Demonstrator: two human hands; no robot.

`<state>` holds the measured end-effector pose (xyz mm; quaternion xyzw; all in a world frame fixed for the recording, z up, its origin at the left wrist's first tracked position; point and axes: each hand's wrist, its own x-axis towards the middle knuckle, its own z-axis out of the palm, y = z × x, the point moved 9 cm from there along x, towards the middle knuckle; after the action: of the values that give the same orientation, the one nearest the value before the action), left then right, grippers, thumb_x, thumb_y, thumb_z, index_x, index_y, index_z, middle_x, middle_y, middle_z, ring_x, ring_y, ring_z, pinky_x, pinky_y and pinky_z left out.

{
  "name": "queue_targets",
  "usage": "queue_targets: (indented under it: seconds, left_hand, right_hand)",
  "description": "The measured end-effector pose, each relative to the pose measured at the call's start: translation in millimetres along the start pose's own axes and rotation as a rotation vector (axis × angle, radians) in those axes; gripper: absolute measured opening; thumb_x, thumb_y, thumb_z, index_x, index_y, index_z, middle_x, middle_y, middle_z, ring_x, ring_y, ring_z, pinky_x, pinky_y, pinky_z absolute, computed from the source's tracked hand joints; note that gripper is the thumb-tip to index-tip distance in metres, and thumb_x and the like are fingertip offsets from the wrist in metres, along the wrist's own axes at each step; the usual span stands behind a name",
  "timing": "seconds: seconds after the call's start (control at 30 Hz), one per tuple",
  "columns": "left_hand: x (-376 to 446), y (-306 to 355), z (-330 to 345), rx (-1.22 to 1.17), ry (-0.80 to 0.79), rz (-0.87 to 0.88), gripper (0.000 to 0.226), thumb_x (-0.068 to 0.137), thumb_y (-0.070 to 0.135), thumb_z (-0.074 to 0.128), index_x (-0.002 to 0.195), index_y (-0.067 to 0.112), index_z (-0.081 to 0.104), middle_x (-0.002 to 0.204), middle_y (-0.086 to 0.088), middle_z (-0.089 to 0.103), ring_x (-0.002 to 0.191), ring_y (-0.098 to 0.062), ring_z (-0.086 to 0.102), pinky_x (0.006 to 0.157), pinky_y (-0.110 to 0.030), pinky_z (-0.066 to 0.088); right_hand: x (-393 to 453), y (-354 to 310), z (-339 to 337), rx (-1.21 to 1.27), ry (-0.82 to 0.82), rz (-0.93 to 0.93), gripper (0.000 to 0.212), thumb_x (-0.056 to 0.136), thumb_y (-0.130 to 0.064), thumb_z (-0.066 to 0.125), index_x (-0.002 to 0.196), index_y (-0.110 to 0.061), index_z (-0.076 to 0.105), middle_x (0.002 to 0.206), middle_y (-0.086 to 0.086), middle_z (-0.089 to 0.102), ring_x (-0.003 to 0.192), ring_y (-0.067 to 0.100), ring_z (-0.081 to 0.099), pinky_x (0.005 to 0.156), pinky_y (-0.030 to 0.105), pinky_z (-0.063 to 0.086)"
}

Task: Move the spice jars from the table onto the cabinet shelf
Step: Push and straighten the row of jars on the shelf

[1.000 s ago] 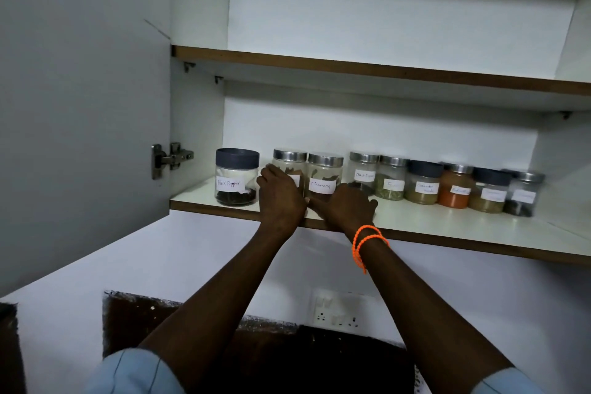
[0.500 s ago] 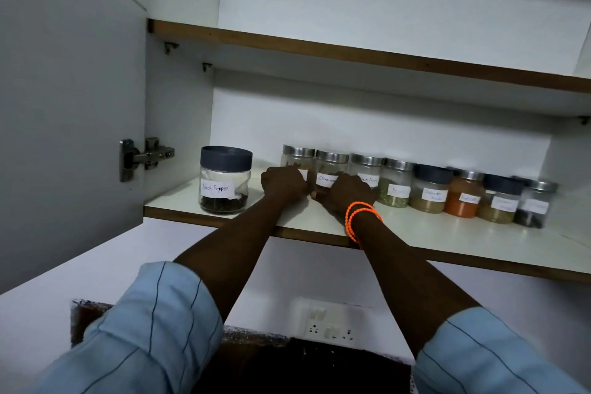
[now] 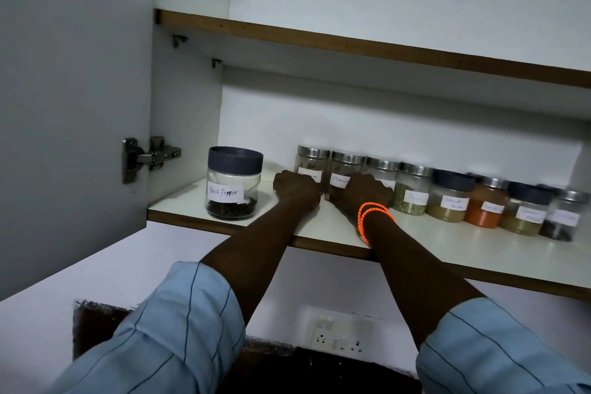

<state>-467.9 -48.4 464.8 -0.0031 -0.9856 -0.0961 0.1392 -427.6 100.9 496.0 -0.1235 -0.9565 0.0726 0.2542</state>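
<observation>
On the white lower shelf (image 3: 415, 243) a row of labelled glass spice jars stands along the back wall. My left hand (image 3: 295, 189) is curled around the front of the row's leftmost silver-lidded jar (image 3: 312, 160). My right hand (image 3: 367, 193), with orange bands at the wrist, is curled on the neighbouring cinnamon jar (image 3: 344, 169). Both jars stand upright, touching each other. A larger black pepper jar (image 3: 232, 184) with a dark lid stands apart to the left, near the shelf's front edge.
Right of my hands the row continues with a green-herb jar (image 3: 412, 193), a dark-lidded jar (image 3: 451, 197), an orange-powder jar (image 3: 486, 203) and several more. The open cabinet door (image 3: 73, 105) hangs at the left. An upper shelf (image 3: 351, 45) is overhead. A wall socket (image 3: 339, 333) sits below.
Both hands have slid their two jars from the shelf's front toward the back wall, into line with the row. My arms are stretched further in.
</observation>
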Motion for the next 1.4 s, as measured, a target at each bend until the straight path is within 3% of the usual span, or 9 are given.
queue_targets:
  seconds: [0.13, 0.27, 0.37, 0.53, 0.67, 0.8, 1.03, 1.2, 1.4]
  left_hand:
    - [-40, 7, -38, 0.064, -0.006, 0.073, 0.050, 0.101, 0.026, 0.056, 0.146, 0.004, 0.049, 0.144, -0.020, 0.042, 0.136, -0.033, 0.043, 0.101, -0.019, 0.041]
    - [-235, 55, -164, -0.219, -0.119, 0.307, 0.036, 0.110, 0.000, 0.021, 0.137, -0.017, 0.004, 0.160, -0.029, 0.020, 0.153, -0.036, 0.019, 0.065, -0.007, 0.035]
    - [-116, 32, -74, -0.022, -0.010, 0.159, 0.041, 0.110, 0.009, 0.034, 0.147, -0.007, 0.038, 0.151, -0.024, 0.040, 0.142, -0.037, 0.039, 0.103, -0.022, 0.041]
    - [-74, -3, -21, -0.115, 0.076, 0.160, 0.037, 0.100, 0.015, 0.049, 0.134, 0.001, 0.053, 0.133, -0.023, 0.058, 0.122, -0.034, 0.056, 0.101, -0.037, 0.047]
    - [-96, -9, -28, -0.299, 0.132, 0.181, 0.032, 0.095, 0.007, 0.061, 0.126, 0.001, 0.057, 0.128, -0.019, 0.059, 0.117, -0.031, 0.060, 0.095, -0.033, 0.050]
    - [-147, -31, -59, -0.603, 0.472, 0.314, 0.030, 0.095, 0.002, 0.059, 0.124, 0.006, 0.063, 0.116, -0.012, 0.064, 0.105, -0.024, 0.064, 0.087, -0.029, 0.050]
    - [-206, -131, -100, -0.792, 1.003, 0.242, 0.028, 0.089, 0.006, 0.064, 0.117, 0.009, 0.061, 0.105, -0.003, 0.056, 0.098, -0.023, 0.056, 0.085, -0.034, 0.050]
    - [-148, -199, -77, -0.909, 0.529, 0.008, 0.057, 0.092, 0.016, 0.069, 0.144, 0.008, 0.048, 0.135, -0.011, 0.057, 0.124, -0.025, 0.057, 0.107, -0.041, 0.047]
    - [-114, -189, -69, -0.770, 0.253, 0.053, 0.048, 0.082, 0.019, 0.083, 0.127, 0.010, 0.069, 0.119, -0.005, 0.073, 0.111, -0.021, 0.068, 0.098, -0.036, 0.055]
  right_hand:
    - [-16, 11, -6, 0.135, -0.032, -0.045, 0.070, 0.069, -0.072, 0.075, 0.119, -0.025, 0.066, 0.118, 0.004, 0.072, 0.109, 0.029, 0.069, 0.093, 0.040, 0.055]
    - [-30, 28, -6, 0.173, -0.106, -0.036, 0.083, 0.064, -0.079, 0.074, 0.119, -0.017, 0.067, 0.117, 0.006, 0.073, 0.109, 0.028, 0.069, 0.092, 0.039, 0.058]
    - [-24, 37, 9, 0.155, -0.162, -0.061, 0.104, 0.050, -0.096, 0.057, 0.120, -0.021, 0.070, 0.119, 0.004, 0.073, 0.110, 0.025, 0.068, 0.092, 0.040, 0.058]
    - [-22, 44, 23, 0.141, -0.161, -0.100, 0.118, 0.046, -0.101, 0.041, 0.123, -0.016, 0.066, 0.122, 0.006, 0.070, 0.111, 0.027, 0.067, 0.090, 0.041, 0.057]
    - [-49, 26, 3, 0.109, -0.166, -0.142, 0.089, 0.072, -0.087, 0.054, 0.109, -0.006, 0.068, 0.117, 0.014, 0.070, 0.108, 0.032, 0.066, 0.088, 0.040, 0.055]
    - [-75, -2, -10, 0.147, -0.121, -0.229, 0.052, 0.090, -0.059, 0.066, 0.073, -0.010, 0.062, 0.091, 0.012, 0.072, 0.096, 0.029, 0.069, 0.080, 0.036, 0.054]
    - [-117, -71, -14, 0.463, -0.104, -0.425, 0.064, 0.079, -0.062, 0.077, 0.121, -0.014, 0.073, 0.110, 0.003, 0.076, 0.103, 0.017, 0.070, 0.087, 0.034, 0.056]
    - [-135, -118, -9, 0.622, -0.078, -0.467, 0.077, 0.071, -0.070, 0.077, 0.129, -0.020, 0.070, 0.127, -0.003, 0.072, 0.117, 0.014, 0.066, 0.095, 0.036, 0.055]
    - [-111, -132, 3, 0.576, -0.038, -0.417, 0.046, 0.071, -0.065, 0.080, 0.078, -0.023, 0.062, 0.070, -0.007, 0.057, 0.072, 0.014, 0.058, 0.051, 0.025, 0.030]
